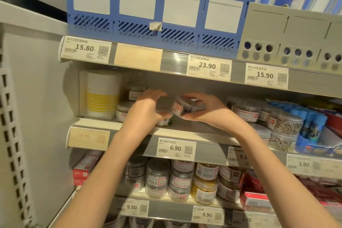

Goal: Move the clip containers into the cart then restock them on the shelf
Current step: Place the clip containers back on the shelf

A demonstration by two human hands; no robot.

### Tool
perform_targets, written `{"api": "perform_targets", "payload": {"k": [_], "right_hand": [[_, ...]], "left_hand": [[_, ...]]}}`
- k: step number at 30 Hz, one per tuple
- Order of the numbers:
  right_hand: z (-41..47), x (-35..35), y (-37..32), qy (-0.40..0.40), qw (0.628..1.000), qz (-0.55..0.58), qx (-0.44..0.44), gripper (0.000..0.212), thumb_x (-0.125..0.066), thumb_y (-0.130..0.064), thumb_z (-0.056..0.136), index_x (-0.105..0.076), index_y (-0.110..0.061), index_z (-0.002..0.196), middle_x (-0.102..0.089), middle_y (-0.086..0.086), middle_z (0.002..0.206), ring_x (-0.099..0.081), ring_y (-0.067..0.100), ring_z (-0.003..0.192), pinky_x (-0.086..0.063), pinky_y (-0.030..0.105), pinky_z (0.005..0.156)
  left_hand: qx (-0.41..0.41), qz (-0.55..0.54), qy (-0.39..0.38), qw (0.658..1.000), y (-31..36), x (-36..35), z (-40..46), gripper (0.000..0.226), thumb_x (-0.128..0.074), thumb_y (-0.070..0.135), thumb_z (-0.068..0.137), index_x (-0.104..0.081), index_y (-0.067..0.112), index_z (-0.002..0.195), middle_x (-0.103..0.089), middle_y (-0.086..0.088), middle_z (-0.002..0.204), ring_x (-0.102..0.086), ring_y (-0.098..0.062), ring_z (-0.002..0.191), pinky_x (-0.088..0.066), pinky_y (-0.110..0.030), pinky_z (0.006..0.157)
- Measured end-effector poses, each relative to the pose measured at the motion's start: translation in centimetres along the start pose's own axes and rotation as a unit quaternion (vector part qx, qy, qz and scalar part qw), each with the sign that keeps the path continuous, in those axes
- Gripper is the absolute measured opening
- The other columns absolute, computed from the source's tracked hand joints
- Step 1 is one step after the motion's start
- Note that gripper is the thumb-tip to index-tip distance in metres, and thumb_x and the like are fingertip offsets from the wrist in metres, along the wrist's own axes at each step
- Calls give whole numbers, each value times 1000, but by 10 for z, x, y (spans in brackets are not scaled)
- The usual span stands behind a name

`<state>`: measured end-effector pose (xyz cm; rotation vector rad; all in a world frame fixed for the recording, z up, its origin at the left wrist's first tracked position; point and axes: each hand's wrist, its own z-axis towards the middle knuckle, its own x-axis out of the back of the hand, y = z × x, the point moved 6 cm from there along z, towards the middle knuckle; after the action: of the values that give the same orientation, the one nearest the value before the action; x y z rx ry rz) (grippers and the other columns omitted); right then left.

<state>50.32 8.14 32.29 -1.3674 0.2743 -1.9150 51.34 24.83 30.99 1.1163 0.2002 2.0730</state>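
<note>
The right hand [201,109] curls its fingers [190,98] round a clear clip container [182,108] tilted toward 10 o'clock above the middle shelf [194,131]. At its 9 o'clock, the nearer left hand [146,107] grips another, mostly hidden container [164,121].

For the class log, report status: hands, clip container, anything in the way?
Right hand grips a tilted clip container at the middle shelf. Left hand curls on another beside it. More jars crowd both sides.
</note>
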Motion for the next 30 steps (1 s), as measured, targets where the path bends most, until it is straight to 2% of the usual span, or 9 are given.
{"api": "perform_targets", "payload": {"k": [4, 6, 8, 11, 14, 21, 25, 28, 30], "right_hand": [[8, -6, -4, -6, 1000, -12, 13, 54, -78, -29, 73, -52, -42, 119, -58, -21, 113, -56, -6, 98, -44, 8, 77], [13, -9, -7, -4, 999, -23, 23, 55, -77, -30, 75, -53, -37, 124, -58, -20, 114, -56, -3, 100, -43, 12, 81], [17, -13, -12, -10, 999, -15, 29, 53, -76, -28, 76, -53, -36, 123, -57, -25, 108, -55, -8, 95, -42, 4, 75], [26, -23, -19, -29, 999, 9, 32, 47, -75, -23, 78, -52, -40, 116, -53, -31, 100, -51, -15, 89, -41, -1, 65], [37, -35, -31, -40, 998, 16, 43, 46, -75, -24, 77, -52, -41, 113, -52, -33, 98, -50, -16, 86, -41, -2, 62], [56, -59, -56, -61, 994, -19, 91, 52, -73, -27, 80, -54, -24, 128, -57, -13, 119, -51, 0, 102, -39, 2, 76], [64, -68, -64, -67, 993, -25, 98, 50, -72, -25, 80, -54, -24, 127, -56, -15, 111, -50, -7, 91, -37, -4, 71], [72, -75, -67, -59, 992, -29, 108, 53, -74, -24, 79, -52, -22, 126, -56, -9, 119, -52, 3, 102, -42, 7, 81], [77, -79, -66, -41, 993, -30, 108, 53, -77, -26, 75, -52, -21, 121, -55, -4, 121, -54, 12, 108, -47, 26, 90]], "left_hand": [[19, 127, 71, 989, -7, 24, -16, 36, -65, 30, 85, -58, 22, 119, -62, -7, 115, -57, -30, 104, -44, -35, 80], [44, 135, 93, 985, -16, 34, -24, 17, -62, 27, 87, -61, 12, 96, -63, -16, 100, -55, -36, 98, -38, -37, 75], [61, 128, 101, 985, -26, 39, -31, 16, -60, 22, 86, -49, 12, 80, -58, -17, 90, -53, -38, 93, -34, -37, 72], [88, 116, 109, 983, -45, 42, -34, 15, -58, 20, 85, -55, 7, 91, -58, -15, 93, -51, -35, 96, -35, -37, 74], [109, 87, 121, 983, -59, 45, -35, 29, -57, 20, 83, -58, 13, 111, -61, -8, 100, -53, -29, 98, -43, -39, 76], [103, 31, 142, 984, -67, 46, -33, 32, -60, 16, 76, -58, 13, 108, -63, -4, 99, -57, -25, 93, -49, -45, 79], [110, 31, 162, 980, -66, 48, -37, 31, -63, 16, 78, -58, 10, 107, -59, -7, 99, -55, -25, 93, -46, -40, 78], [113, 34, 168, 979, -63, 50, -38, 29, -66, 20, 78, -57, 9, 104, -56, -7, 96, -54, -26, 91, -43, -37, 73], [109, 31, 167, 979, -63, 50, -38, 31, -67, 22, 78, -56, 11, 105, -54, -5, 96, -55, -25, 90, -44, -37, 71]]}}
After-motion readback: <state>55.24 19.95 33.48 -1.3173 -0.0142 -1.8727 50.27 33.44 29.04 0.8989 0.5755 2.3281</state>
